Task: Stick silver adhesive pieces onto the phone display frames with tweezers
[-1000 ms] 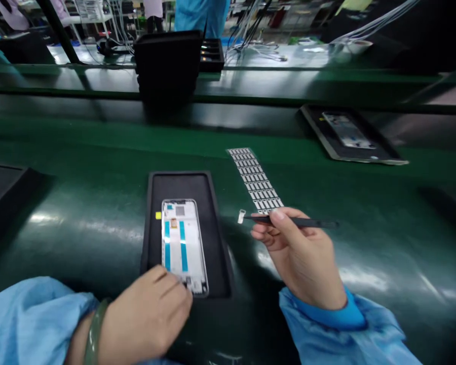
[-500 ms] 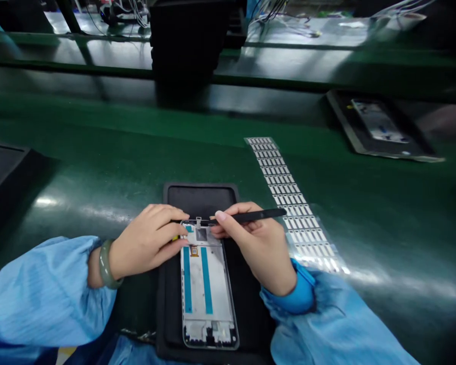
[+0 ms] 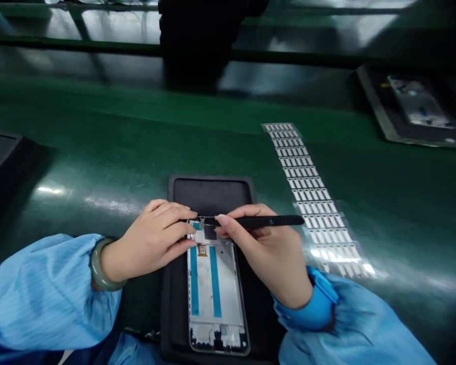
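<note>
A phone frame [image 3: 230, 284] with two blue strips lies face down on a black padded tray [image 3: 213, 190]. My left hand [image 3: 161, 235] has its fingers spread, their tips resting on the frame's upper left edge and corner. Pinched between the thumb and fingers of my right hand [image 3: 268, 248] are black tweezers [image 3: 271, 221], lying almost level over the frame's top end. A small pale piece [image 3: 202, 222] is at their tip, by the top edge; whether it touches the frame I cannot tell.
To the right lies a clear sheet with rows of small white pieces [image 3: 313, 190]. Farther right, another tray [image 3: 380, 119] bears a phone frame [image 3: 420, 101]. A dark tray [image 3: 3, 152] sits at the left, and a black block [image 3: 201, 35] stands at the back.
The small pale piece has come down from above the frame's top edge to lie closer against it. The whole view has shifted, with the tray and sheet now farther right.
</note>
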{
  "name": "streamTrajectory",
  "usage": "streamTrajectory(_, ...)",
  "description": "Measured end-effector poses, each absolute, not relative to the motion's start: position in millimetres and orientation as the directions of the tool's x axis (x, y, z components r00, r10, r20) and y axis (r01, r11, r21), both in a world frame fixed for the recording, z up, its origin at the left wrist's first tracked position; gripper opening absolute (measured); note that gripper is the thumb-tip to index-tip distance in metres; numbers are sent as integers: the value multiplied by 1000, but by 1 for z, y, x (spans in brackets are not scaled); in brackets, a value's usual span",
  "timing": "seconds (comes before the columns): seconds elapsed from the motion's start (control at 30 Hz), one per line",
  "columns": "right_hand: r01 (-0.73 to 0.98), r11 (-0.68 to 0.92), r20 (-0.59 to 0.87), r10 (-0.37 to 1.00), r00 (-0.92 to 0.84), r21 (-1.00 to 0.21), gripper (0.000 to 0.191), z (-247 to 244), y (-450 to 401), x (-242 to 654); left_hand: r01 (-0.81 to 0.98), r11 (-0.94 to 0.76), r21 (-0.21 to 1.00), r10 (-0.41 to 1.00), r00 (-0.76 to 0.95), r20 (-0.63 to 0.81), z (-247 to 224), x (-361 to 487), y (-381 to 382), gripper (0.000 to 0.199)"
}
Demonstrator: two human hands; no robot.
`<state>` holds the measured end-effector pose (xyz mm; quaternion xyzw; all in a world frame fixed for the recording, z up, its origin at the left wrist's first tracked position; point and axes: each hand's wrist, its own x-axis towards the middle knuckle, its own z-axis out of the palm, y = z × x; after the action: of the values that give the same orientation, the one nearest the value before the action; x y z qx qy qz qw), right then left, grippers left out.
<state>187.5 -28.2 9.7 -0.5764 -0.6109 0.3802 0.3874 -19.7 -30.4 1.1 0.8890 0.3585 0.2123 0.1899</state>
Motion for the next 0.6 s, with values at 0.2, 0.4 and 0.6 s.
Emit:
streamTrajectory(0.2, 435, 50, 40, 999, -33, -899, 14, 10, -28, 187, 557, -675, 484, 717, 651, 251, 2, -19, -31, 13)
streamTrajectory(0.4, 453, 70, 57, 997, -43, -889, 14, 9, -29, 187, 563, -676, 476, 715, 656, 240, 2, -19, -31, 14)
streamTrajectory(0.6, 468, 93, 74, 996, -59, -879, 13, 8, -28, 188, 590, -690, 420, 705, 680, 202, 4, -17, -31, 17)
